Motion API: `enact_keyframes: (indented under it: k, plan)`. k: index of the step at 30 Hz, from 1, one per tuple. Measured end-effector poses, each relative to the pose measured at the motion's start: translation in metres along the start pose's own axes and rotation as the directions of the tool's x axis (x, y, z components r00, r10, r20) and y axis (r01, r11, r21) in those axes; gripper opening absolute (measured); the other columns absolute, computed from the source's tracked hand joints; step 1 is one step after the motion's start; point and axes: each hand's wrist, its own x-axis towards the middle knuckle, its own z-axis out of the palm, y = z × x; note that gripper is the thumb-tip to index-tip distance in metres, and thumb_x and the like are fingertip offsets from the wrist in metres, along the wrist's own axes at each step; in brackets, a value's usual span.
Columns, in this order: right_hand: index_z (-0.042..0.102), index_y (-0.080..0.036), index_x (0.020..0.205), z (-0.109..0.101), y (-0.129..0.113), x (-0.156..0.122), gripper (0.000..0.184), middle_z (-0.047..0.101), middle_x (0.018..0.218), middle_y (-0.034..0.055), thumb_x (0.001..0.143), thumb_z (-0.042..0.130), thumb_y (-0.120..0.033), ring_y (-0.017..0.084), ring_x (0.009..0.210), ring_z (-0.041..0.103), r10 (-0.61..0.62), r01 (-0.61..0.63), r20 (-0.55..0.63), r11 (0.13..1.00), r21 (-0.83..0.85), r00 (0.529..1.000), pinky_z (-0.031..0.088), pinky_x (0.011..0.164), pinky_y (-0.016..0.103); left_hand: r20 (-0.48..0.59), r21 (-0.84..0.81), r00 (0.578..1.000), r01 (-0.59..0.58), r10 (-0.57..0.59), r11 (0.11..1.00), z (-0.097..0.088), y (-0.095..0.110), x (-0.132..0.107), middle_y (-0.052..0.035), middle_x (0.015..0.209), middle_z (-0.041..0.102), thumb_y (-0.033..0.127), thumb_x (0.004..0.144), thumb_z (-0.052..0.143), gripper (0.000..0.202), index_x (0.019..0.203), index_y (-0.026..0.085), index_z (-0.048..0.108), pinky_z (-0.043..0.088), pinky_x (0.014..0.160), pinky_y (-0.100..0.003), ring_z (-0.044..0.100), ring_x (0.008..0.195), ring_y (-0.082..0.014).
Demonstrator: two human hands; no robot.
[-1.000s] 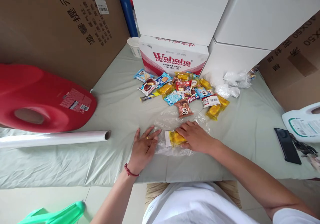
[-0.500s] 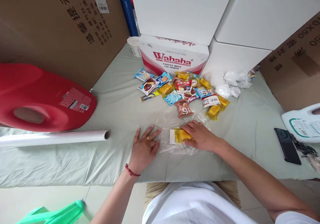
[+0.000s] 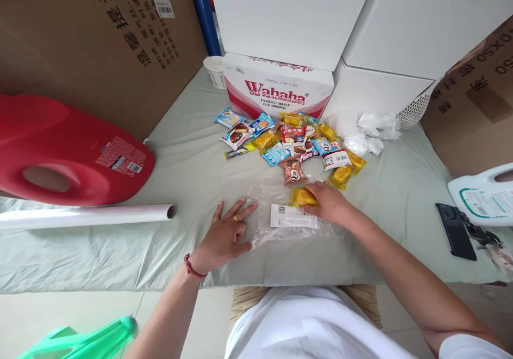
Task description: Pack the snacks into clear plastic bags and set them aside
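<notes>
My right hand [image 3: 329, 203] grips a snack in a yellow see-through wrapper [image 3: 300, 196], its fingers over the right end. Just below lies a white flat packet [image 3: 294, 217] with a barcode on its upper left. Both are over a clear plastic sheet or bag [image 3: 260, 220] spread on the cloth. My left hand [image 3: 224, 236] rests palm down with fingers spread, its thumb and fingertips at the left edge of the plastic. Beyond the plastic is a pile of wrapped snacks [image 3: 294, 137], with a brown-wrapped one [image 3: 293, 171] nearest.
A white Wahaha carton [image 3: 276, 89] stands behind the pile, with crumpled clear plastic [image 3: 368, 132] to its right. On the left are a red jug [image 3: 76, 150] and a white roll [image 3: 84, 216]. On the right are a phone [image 3: 456, 232] and a white bottle [image 3: 484, 196].
My right hand has shifted the yellow-wrapped snack up and to the right, baring more of the white packet. My left hand has moved slightly, its wrist further left.
</notes>
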Motion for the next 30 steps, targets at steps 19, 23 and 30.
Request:
enact_keyframes:
  k: [19,23,30]
  plan:
    - [0.048,-0.023,0.147,0.035,0.018,-0.083,0.063,0.060,0.130,0.0137,0.093,0.071,-0.044,0.031,0.116,0.052,-0.489,0.494,-0.225,0.868,-0.038,0.842,0.048,0.099,0.048,-0.142,-0.114,0.976,-0.181,0.164,0.977,0.002,-0.012,-0.021,-0.0085,0.160,0.047,0.014,0.076,0.050,0.019,0.092,0.024,0.056,0.004,0.126,-0.065,0.034,0.154,-0.0273]
    - [0.060,-0.023,0.136,0.064,0.017,-0.079,0.042,0.065,0.111,0.0106,0.095,0.067,-0.030,0.027,0.097,0.053,-0.463,0.431,-0.166,0.881,-0.194,0.871,0.048,0.088,0.046,-0.181,-0.041,0.965,-0.199,0.189,0.979,0.007,-0.013,-0.022,-0.0132,0.162,0.042,0.014,0.075,0.052,0.059,0.133,0.023,0.048,-0.003,0.127,-0.062,0.035,0.153,-0.0268]
    - [0.067,-0.022,0.089,0.047,0.009,-0.076,0.010,0.062,0.125,0.0088,0.095,0.061,-0.017,0.029,0.118,0.051,-0.479,0.472,-0.230,0.877,-0.091,0.847,0.046,0.097,0.048,-0.213,0.114,0.955,-0.187,0.208,0.976,0.022,-0.010,-0.016,-0.0122,0.161,0.044,0.058,0.086,0.069,0.069,0.148,0.035,0.049,-0.012,0.123,-0.065,0.042,0.148,-0.0360]
